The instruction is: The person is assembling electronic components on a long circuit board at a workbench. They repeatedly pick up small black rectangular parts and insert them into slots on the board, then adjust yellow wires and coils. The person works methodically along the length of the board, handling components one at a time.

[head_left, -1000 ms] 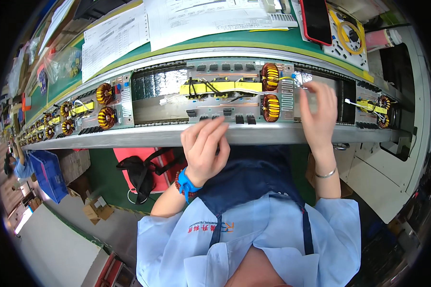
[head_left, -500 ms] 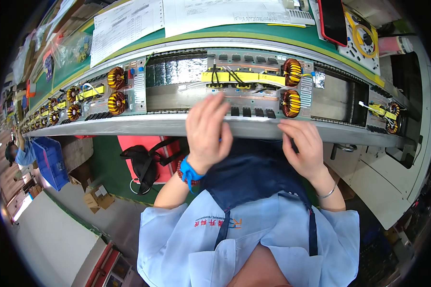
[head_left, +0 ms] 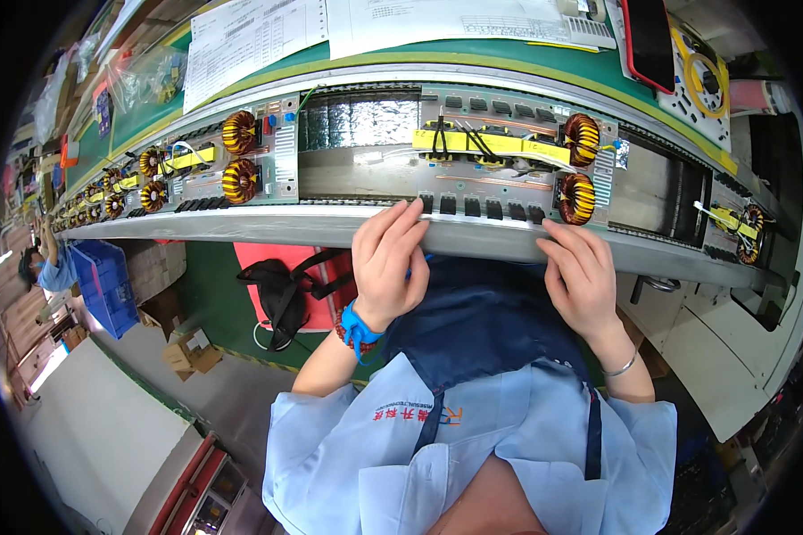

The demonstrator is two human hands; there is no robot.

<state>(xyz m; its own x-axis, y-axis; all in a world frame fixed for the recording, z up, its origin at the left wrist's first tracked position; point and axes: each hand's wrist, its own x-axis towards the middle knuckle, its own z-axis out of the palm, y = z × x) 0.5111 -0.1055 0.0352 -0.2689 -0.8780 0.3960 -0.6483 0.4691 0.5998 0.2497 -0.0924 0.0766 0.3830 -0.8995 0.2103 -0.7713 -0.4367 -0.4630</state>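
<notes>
Now | left hand (head_left: 388,259) flat, open, fingertips touching circuit board (head_left: 500,178) edge | right hand (head_left: 584,276) open, resting on conveyor rail (head_left: 268,223)

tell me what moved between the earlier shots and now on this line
The right hand came off the far side of the circuit board and now rests on the conveyor's near rail. The left hand stayed at that rail, fingertips by the board's near edge. The board with copper coils sits further right in view than half a second ago. Neither hand holds anything; the papers stayed put.
</notes>
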